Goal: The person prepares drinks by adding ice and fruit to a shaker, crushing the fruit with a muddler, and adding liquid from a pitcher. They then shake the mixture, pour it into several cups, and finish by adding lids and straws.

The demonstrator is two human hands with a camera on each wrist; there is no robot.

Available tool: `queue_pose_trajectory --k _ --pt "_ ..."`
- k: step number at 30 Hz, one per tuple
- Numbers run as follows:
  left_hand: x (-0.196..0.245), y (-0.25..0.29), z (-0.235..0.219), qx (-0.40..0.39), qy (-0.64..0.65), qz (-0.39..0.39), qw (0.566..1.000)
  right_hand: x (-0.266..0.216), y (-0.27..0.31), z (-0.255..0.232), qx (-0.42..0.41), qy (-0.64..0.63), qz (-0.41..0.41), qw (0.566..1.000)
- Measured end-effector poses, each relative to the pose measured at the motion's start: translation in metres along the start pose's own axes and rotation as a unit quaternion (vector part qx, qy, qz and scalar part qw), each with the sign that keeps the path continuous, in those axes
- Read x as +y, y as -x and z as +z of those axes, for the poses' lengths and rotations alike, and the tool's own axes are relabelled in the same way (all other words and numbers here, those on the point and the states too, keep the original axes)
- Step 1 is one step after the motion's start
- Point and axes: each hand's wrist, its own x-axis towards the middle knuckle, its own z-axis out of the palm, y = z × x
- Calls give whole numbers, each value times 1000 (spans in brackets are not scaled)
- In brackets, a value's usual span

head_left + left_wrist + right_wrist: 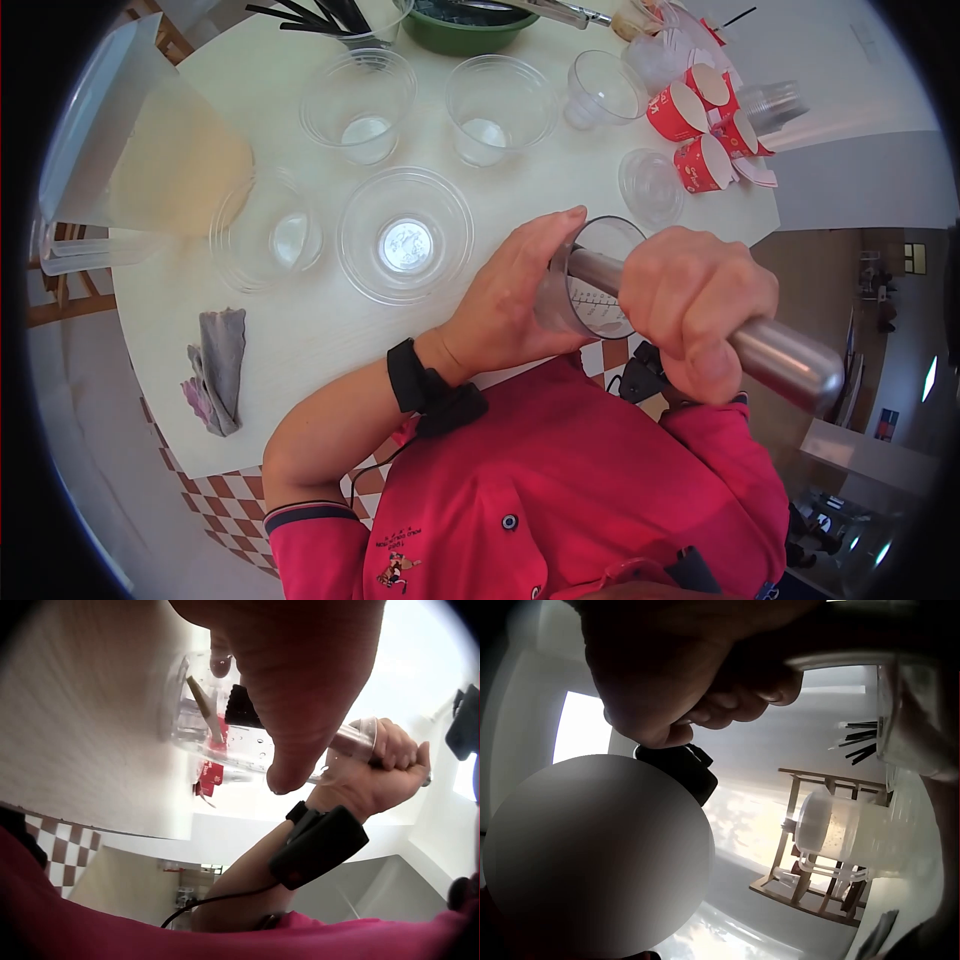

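Observation:
My left hand is wrapped round a clear measuring cup with printed graduations, steadying it near the table's front edge. In my right fist is the upper part of a steel muddler, slanting down into the cup. Through the cup's wall in the left wrist view, the muddler's black ridged head shows beside a thin yellow-green slice. Water drops dot the clear wall. The right wrist view shows the fist's curled fingers from below.
Several clear plastic cups stand beyond my left hand. Red paper cups and a clear lid are at the far right. A large pitcher of pale liquid, a grey cloth, black straws and a green bowl lie around.

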Motion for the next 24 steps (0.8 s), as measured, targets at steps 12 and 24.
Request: queue_pose_trajectory --k 12,24 --pt "2 -1 -2 -4 -17 13 1000 -4 8 11 -22 -84 24 996" --pt "4 1 1 -25 -4 2 1000 -20 27 1 93 -12 109 990"
